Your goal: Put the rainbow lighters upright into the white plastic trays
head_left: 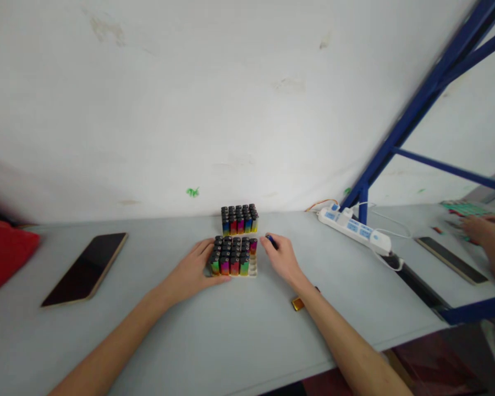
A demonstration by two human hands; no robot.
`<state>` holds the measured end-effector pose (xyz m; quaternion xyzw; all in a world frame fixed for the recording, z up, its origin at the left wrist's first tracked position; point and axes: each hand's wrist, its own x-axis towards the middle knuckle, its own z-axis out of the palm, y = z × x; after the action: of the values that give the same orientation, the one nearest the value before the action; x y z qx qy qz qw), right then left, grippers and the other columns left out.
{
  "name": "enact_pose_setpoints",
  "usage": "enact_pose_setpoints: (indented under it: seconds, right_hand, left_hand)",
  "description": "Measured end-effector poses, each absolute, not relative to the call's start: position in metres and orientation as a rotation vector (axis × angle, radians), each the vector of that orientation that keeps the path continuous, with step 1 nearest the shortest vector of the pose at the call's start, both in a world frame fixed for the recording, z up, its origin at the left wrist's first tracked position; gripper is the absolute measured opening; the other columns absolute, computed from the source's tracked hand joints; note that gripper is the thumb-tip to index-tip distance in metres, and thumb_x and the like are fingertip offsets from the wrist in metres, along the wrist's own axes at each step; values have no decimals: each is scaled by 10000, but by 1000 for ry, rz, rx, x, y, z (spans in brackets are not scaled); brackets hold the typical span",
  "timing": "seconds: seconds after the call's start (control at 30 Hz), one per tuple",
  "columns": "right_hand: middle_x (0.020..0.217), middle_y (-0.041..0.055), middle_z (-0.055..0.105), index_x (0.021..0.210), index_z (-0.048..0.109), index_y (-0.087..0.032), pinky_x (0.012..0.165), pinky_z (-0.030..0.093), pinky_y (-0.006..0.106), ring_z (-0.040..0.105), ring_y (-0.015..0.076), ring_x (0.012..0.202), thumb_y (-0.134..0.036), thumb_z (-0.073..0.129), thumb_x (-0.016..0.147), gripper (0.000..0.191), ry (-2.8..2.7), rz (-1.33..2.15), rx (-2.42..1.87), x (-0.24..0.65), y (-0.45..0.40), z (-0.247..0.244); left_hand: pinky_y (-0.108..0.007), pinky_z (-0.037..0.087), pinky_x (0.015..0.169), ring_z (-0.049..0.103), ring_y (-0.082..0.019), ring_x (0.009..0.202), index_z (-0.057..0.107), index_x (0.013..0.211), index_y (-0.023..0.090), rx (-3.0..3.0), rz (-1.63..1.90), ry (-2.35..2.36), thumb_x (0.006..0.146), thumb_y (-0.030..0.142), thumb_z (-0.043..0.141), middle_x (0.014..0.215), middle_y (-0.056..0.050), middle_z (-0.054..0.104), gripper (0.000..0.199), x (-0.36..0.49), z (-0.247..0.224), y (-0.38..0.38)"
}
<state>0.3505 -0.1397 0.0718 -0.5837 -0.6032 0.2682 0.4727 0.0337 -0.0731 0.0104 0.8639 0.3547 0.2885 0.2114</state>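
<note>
A white tray [252,271] holds several rows of upright lighters [230,265] with black tops and bright, many-coloured bodies. Its right-hand column has a lighter at the back and bare slots toward the front. My left hand [196,270] grips the tray's left side, thumb along the front edge and fingers round the back. Just right of the tray, my right hand [282,254] pinches a dark blue lighter [272,241]. A loose gold lighter [297,303] lies on the table, partly hidden beneath my right forearm.
Behind the tray, a second block of lighters [240,221] stands near the wall. Dark flat panels lie at left [86,269] and right [451,259]. A white power strip [355,228] and blue metal frame [363,187] stand right. Another person's hands [484,228] work beyond.
</note>
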Motion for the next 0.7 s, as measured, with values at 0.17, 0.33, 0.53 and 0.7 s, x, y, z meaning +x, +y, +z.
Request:
enact_pose_setpoints:
  seconds: [0.17, 0.33, 0.53, 0.7]
  right_hand:
    - [691, -33, 487, 737, 458, -320, 693, 333, 353, 442, 191, 710, -729, 534, 1043, 516, -1519, 664, -1441, 349, -139, 67]
    - [768, -32, 620, 962, 552, -320, 770, 475, 366, 589, 230, 743, -768, 517, 1187, 502, -1623, 696, -1356, 360, -143, 79]
    - [1045, 89, 732, 938, 600, -312, 900, 607, 393, 708, 279, 968, -835, 557, 1230, 601, -1786, 493, -1282, 372, -152, 100]
    - [713, -23, 633, 857, 521, -322, 749, 468, 339, 575, 221, 706, -894, 593, 1208, 674, -1802, 578, -1386, 373, -152, 100]
  left_hand:
    - [-681, 631, 1436, 774, -480, 1615, 779, 1685, 312, 2406, 808, 981, 944, 745, 1068, 1700, -149, 832, 906, 33, 13, -73]
    - [-689, 617, 1444, 762, -481, 1624, 782, 1681, 296, 2400, 772, 966, 958, 754, 1054, 1693, -160, 833, 898, 35, 17, -72]
    - [-685, 613, 1449, 772, -487, 1609, 807, 1647, 310, 2388, 795, 955, 959, 792, 1036, 1674, -153, 845, 871, 38, 24, -76]
    - [-699, 606, 1450, 760, -489, 1626, 799, 1658, 311, 2387, 791, 967, 959, 808, 1027, 1693, -159, 834, 887, 36, 22, -75]
